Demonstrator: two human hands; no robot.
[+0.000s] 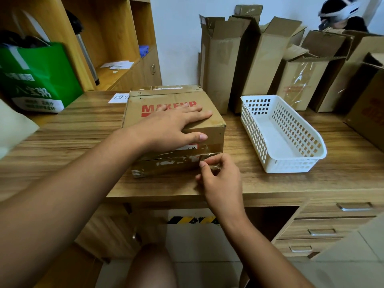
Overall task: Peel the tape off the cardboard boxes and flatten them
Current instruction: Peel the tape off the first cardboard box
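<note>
**Box** point(185, 97): closed cardboard carton with red "MAKEUP" print on top. It sits on the desk point(72, 142) near the front edge, directly before the person, and has not been flattened.

**Tape** point(176, 161): glossy, wrinkled strip along the near face of the box, with torn white label scraps under it. Its right end is lifted at the near right corner.

**Left hand** point(166, 127): lies palm down on the box top, partly covering the print. The fingers point(197, 115) are straight and slightly spread, and the thumb hangs over the near top edge.

**Right hand** point(220, 179): at the near right corner of the box. Thumb and curled fingers point(207, 163) pinch the loose, crumpled tape end.

**Basket** point(320, 156): white, perforated plastic, just right of the box and not touching it.

**Upright boxes** point(220, 59): a row of opened cartons standing against the back wall behind the box and basket. Some have clear tape hanging from them.

**Green bag** point(39, 75): far left of the desk, in front of a wooden shelf point(116, 38).

**Paper slip** point(117, 98): flat on the desk, at the box's far left corner.

**Drawers** point(332, 225): below the desk, to the right, with metal handles.

**Second person** point(342, 13): top right, behind the cartons and mostly hidden.
</note>
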